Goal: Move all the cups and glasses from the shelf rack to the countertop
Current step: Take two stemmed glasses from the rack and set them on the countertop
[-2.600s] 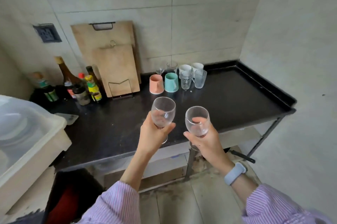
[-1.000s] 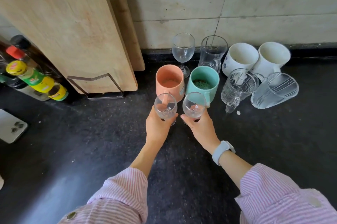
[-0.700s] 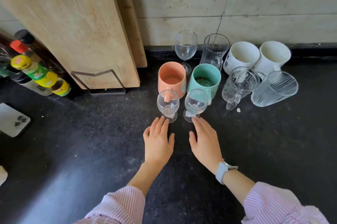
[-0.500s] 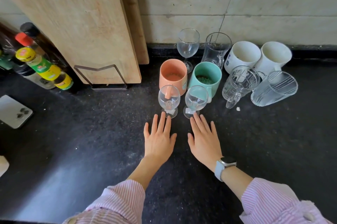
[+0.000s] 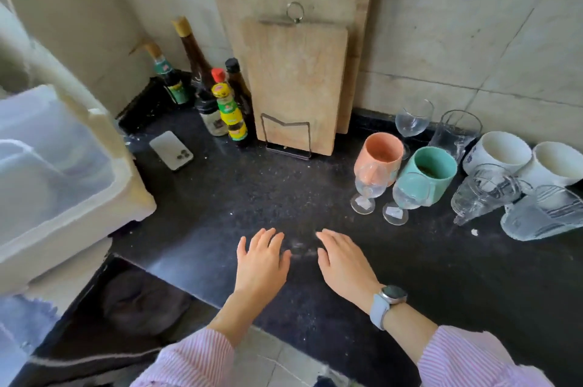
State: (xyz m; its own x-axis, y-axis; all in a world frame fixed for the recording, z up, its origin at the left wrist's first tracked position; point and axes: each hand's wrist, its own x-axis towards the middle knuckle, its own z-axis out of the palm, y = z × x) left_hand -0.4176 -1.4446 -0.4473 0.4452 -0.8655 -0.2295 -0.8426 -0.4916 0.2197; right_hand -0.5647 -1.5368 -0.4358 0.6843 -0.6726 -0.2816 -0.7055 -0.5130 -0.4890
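Note:
Two small wine glasses stand upright on the black countertop, in front of an orange cup and a teal cup. Behind those are a third wine glass, a clear glass mug and two white mugs. Two more clear glasses sit at the right. My left hand and my right hand hover flat over the counter, fingers straight, empty, well short of the glasses.
Two wooden cutting boards lean on the wall in a wire stand. Several sauce bottles stand left of them, with a phone lying face down nearby. A plastic dish bin sits at the far left edge.
Both hands set the two wine glasses down by the coloured cups, let go and drew back. My view has swung left, so the cups now lie at the right.

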